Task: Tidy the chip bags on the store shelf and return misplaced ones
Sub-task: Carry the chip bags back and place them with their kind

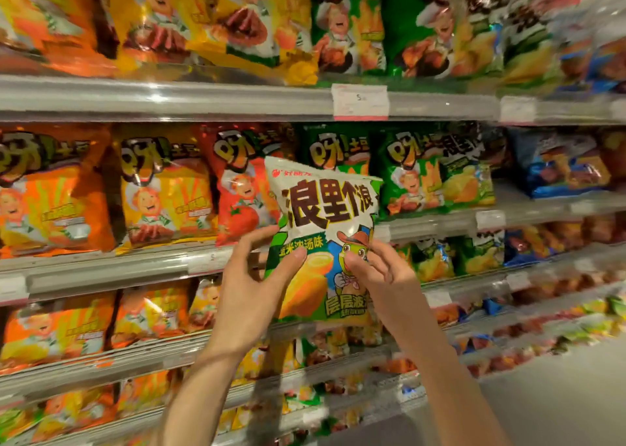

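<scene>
a person holds one white and green chip bag (321,235) in front of the shelves, at the centre of the frame. the bag is upright, tilted slightly, with large dark characters across its white upper half and a cartoon figure in a hat on its green lower half. the left hand (252,276) comes up from the lower left and grips the bag's left edge: its thumb presses on the front of the green part while the fingers curl behind the edge. the right hand (379,269) comes up from the lower right and pinches the bag's right side, thumb on the front near the cartoon figure, fingers bent along the edge.

behind the bag, in the middle band of the frame, a shelf (101,269) carries a row of standing bags: orange bags (44,191) at the left, a yellow bag (162,188) beside them, a red bag (240,188) partly hidden by the held bag, and green bags (426,171) to the right. blue bags (562,164) stand further right, blurred. the upper shelf rail (169,98) bears a white price tag (359,101) at the upper centre, with orange, yellow and green bags above it. lower shelves at the bottom of the frame hold more bags, too blurred to tell apart.
</scene>
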`<state>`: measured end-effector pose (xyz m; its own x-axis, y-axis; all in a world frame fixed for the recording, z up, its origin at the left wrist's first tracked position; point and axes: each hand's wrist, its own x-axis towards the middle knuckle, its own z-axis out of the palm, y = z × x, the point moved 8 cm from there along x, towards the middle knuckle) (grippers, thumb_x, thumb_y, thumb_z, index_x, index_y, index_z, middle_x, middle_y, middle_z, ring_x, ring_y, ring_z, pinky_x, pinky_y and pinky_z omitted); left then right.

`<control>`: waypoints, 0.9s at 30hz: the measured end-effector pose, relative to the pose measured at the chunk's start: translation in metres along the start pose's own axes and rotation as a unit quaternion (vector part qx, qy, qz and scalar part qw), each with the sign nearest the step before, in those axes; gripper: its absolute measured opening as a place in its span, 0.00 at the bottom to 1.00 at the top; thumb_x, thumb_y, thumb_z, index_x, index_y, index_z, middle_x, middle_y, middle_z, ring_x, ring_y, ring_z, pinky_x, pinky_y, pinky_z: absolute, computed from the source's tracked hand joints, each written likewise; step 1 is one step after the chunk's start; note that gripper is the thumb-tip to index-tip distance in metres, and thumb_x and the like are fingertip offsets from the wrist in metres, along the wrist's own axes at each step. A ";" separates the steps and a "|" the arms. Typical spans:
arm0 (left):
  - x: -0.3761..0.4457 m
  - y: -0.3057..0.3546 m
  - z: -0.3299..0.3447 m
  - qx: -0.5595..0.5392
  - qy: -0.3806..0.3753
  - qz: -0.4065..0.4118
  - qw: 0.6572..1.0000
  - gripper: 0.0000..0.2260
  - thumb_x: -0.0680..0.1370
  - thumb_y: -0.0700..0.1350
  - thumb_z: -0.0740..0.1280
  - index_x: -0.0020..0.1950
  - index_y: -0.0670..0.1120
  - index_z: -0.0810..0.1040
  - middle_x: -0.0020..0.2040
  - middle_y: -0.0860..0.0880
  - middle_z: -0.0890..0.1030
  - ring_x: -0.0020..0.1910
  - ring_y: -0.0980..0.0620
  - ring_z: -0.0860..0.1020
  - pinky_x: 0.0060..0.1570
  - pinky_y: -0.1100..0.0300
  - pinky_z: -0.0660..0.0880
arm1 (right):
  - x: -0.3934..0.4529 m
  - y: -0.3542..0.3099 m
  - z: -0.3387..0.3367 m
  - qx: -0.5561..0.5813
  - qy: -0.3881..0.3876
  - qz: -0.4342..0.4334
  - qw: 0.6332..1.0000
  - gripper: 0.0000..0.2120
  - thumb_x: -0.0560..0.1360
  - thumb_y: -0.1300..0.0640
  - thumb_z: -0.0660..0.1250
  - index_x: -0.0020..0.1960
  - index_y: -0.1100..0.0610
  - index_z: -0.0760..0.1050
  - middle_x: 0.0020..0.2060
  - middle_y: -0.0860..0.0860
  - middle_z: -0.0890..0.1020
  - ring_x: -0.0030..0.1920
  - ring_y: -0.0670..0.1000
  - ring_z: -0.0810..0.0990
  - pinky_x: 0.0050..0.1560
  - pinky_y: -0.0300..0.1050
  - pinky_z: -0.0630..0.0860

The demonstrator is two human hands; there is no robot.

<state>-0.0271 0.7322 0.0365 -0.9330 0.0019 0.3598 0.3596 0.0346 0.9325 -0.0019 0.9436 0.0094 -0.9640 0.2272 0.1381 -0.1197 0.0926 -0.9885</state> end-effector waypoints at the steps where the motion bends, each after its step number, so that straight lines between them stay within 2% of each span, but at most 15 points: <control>1: 0.000 0.002 0.023 0.002 -0.008 -0.001 1.000 0.21 0.68 0.55 0.75 0.60 0.54 0.78 0.51 0.64 0.83 0.52 0.66 0.80 0.51 0.69 0.75 | 0.000 -0.002 -0.022 -0.002 0.006 0.002 1.000 0.40 0.66 0.35 0.76 0.71 0.54 0.73 0.62 0.54 0.82 0.64 0.48 0.80 0.62 0.44 0.78; 3: 0.002 0.004 0.066 0.004 -0.027 -0.006 1.000 0.21 0.68 0.56 0.76 0.60 0.56 0.78 0.52 0.65 0.82 0.53 0.66 0.79 0.50 0.70 0.75 | 0.001 -0.001 -0.064 -0.011 0.011 0.009 1.000 0.32 0.71 0.41 0.73 0.70 0.54 0.73 0.57 0.52 0.85 0.58 0.46 0.83 0.54 0.42 0.80; 5: 0.004 0.007 0.105 0.006 -0.050 -0.006 0.999 0.20 0.69 0.56 0.76 0.59 0.58 0.78 0.53 0.64 0.82 0.53 0.67 0.78 0.50 0.69 0.75 | 0.003 0.001 -0.103 -0.030 0.035 0.010 0.999 0.35 0.68 0.35 0.73 0.70 0.50 0.72 0.53 0.56 0.84 0.57 0.51 0.84 0.58 0.52 0.81; 6: 0.006 0.007 0.123 0.007 -0.062 -0.006 0.998 0.20 0.69 0.56 0.76 0.59 0.59 0.78 0.53 0.64 0.82 0.53 0.69 0.78 0.48 0.71 0.75 | 0.005 0.001 -0.120 -0.034 0.045 0.010 0.998 0.37 0.67 0.32 0.73 0.69 0.48 0.71 0.53 0.59 0.83 0.56 0.51 0.84 0.58 0.54 0.80; 7: 0.009 0.008 0.142 0.005 -0.073 -0.005 0.997 0.20 0.69 0.55 0.76 0.59 0.59 0.78 0.54 0.64 0.81 0.52 0.69 0.77 0.46 0.73 0.74 | 0.007 0.002 -0.136 -0.038 0.057 0.008 0.998 0.36 0.67 0.31 0.72 0.69 0.48 0.71 0.52 0.58 0.84 0.54 0.47 0.84 0.55 0.48 0.81; 9: 0.016 0.005 0.176 0.000 -0.093 -0.008 0.996 0.20 0.69 0.56 0.77 0.59 0.60 0.78 0.55 0.63 0.80 0.52 0.68 0.78 0.45 0.73 0.74 | 0.012 0.006 -0.165 -0.031 0.081 0.013 0.996 0.30 0.68 0.36 0.70 0.65 0.48 0.73 0.47 0.47 0.86 0.49 0.40 0.85 0.46 0.37 0.80; 11: 0.025 -0.001 0.211 0.000 -0.119 -0.018 0.993 0.22 0.66 0.64 0.77 0.58 0.64 0.77 0.58 0.60 0.79 0.56 0.61 0.78 0.50 0.63 0.79 | 0.018 0.012 -0.194 -0.022 0.109 0.028 0.993 0.28 0.66 0.36 0.72 0.63 0.46 0.75 0.47 0.42 0.87 0.50 0.41 0.85 0.50 0.42 0.82; 13: 0.035 -0.007 0.249 0.011 -0.148 -0.021 0.989 0.23 0.66 0.68 0.74 0.59 0.66 0.75 0.62 0.60 0.77 0.60 0.59 0.76 0.55 0.55 0.78 | 0.027 0.015 -0.226 -0.038 0.143 0.027 0.989 0.39 0.62 0.28 0.72 0.67 0.44 0.74 0.54 0.44 0.85 0.54 0.45 0.85 0.57 0.52 0.82; 15: 0.044 -0.008 0.288 0.024 -0.179 -0.010 0.984 0.22 0.69 0.68 0.71 0.61 0.66 0.73 0.63 0.65 0.74 0.60 0.65 0.73 0.55 0.63 0.75 | 0.039 0.018 -0.260 -0.057 0.166 0.035 0.984 0.43 0.60 0.27 0.71 0.71 0.45 0.72 0.58 0.45 0.83 0.56 0.46 0.84 0.59 0.52 0.81; 17: 0.052 -0.005 0.327 0.042 -0.207 0.009 0.977 0.20 0.72 0.66 0.68 0.62 0.65 0.71 0.61 0.68 0.71 0.57 0.71 0.71 0.48 0.72 0.71 | 0.053 0.018 -0.295 -0.060 0.191 0.045 0.979 0.42 0.62 0.30 0.70 0.72 0.45 0.71 0.59 0.46 0.83 0.57 0.46 0.83 0.60 0.53 0.80; 19: 0.064 -0.001 0.365 0.061 -0.235 0.018 0.970 0.18 0.75 0.64 0.66 0.64 0.65 0.70 0.59 0.69 0.69 0.56 0.71 0.71 0.46 0.73 0.70 | 0.071 0.019 -0.331 -0.055 0.219 0.054 0.973 0.42 0.62 0.27 0.72 0.71 0.44 0.72 0.59 0.47 0.83 0.57 0.50 0.84 0.61 0.57 0.79; 22: 0.091 0.004 0.414 0.102 -0.239 0.065 0.963 0.20 0.77 0.64 0.64 0.67 0.62 0.70 0.61 0.63 0.72 0.58 0.64 0.74 0.57 0.63 0.73 | 0.106 0.020 -0.390 -0.056 0.252 0.066 0.964 0.32 0.66 0.32 0.72 0.67 0.44 0.75 0.58 0.50 0.84 0.57 0.54 0.83 0.62 0.60 0.78; 24: 0.109 0.006 0.442 0.141 -0.226 0.112 0.957 0.20 0.78 0.64 0.61 0.69 0.61 0.70 0.65 0.60 0.73 0.63 0.60 0.73 0.65 0.55 0.72 | 0.128 0.018 -0.426 -0.053 0.262 0.070 0.961 0.34 0.63 0.32 0.72 0.66 0.42 0.75 0.59 0.50 0.84 0.58 0.55 0.83 0.63 0.61 0.77; 25: 0.117 0.006 0.454 0.175 -0.209 0.143 0.951 0.21 0.78 0.63 0.60 0.70 0.60 0.69 0.67 0.58 0.73 0.67 0.59 0.70 0.69 0.55 0.68 | 0.138 0.015 -0.442 -0.071 0.267 0.073 0.958 0.34 0.63 0.31 0.71 0.67 0.42 0.74 0.59 0.50 0.83 0.59 0.55 0.82 0.64 0.62 0.76; 27: 0.131 0.007 0.469 0.258 -0.153 0.211 0.930 0.21 0.80 0.60 0.61 0.70 0.55 0.71 0.70 0.55 0.71 0.70 0.56 0.65 0.69 0.58 0.61 | 0.157 0.008 -0.469 -0.107 0.273 0.067 0.954 0.27 0.71 0.35 0.68 0.67 0.44 0.73 0.58 0.49 0.82 0.59 0.54 0.80 0.65 0.62 0.75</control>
<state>-0.1519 1.2010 0.0744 -0.6979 0.4061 0.5900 0.7151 0.4406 0.5427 -0.0429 1.4349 0.0524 -0.6936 0.7158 0.0802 0.1037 0.2095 -0.9723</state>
